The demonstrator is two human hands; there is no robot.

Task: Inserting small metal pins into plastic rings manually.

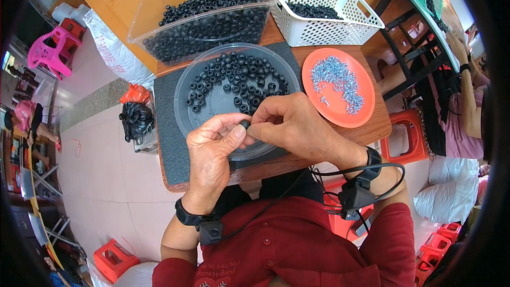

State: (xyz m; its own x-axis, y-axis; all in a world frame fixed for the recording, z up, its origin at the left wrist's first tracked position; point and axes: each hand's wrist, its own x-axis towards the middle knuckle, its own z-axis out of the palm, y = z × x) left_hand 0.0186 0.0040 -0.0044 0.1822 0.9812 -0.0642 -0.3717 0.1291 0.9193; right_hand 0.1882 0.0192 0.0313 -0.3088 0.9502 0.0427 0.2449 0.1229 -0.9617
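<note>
Between the thumb and fingers of my left hand (209, 146) is a small round black plastic part (244, 124), held over the near side of a clear round tub (181, 101). My right hand (297, 125) is pinched closed right beside that part; whatever its fingertips hold is hidden. Many similar black parts with a hole in the end (243, 70) lie loose in the tub. To the right of my right hand, an orange plate (314, 98) carries a spread of tiny shiny metal pieces (340, 81).
Behind the tub stand a clear rectangular bin (212, 40) and a white perforated basket (324, 32), both holding black parts. A dark grey mat (169, 143) covers part of the wooden table (366, 137). Cables (390, 167) hang from my right wrist. Another person's arm (467, 95) shows at right.
</note>
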